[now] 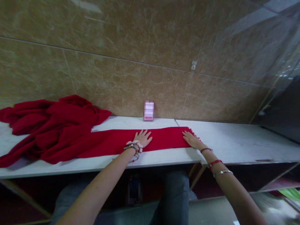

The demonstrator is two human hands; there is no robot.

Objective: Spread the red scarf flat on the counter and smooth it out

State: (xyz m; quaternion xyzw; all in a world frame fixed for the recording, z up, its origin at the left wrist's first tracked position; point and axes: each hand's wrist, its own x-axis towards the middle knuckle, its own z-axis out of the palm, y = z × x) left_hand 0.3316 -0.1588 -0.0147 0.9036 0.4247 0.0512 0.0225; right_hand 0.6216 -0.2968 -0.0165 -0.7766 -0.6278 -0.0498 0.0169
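A long red scarf [112, 140] lies stretched flat across the white table [234, 142]. My left hand [143, 138] rests palm down on the scarf near its middle, fingers spread. My right hand [191, 139] lies flat on the scarf's fringed right end, fingers stretched out. Both wrists wear bracelets. Neither hand holds anything.
A heap of more red cloth [53, 120] is bunched at the table's left. A small blurred card [149, 111] stands against the brown marble wall [150, 56]. A seam divides the two table tops. My knees in jeans [175, 193] show below the table edge.
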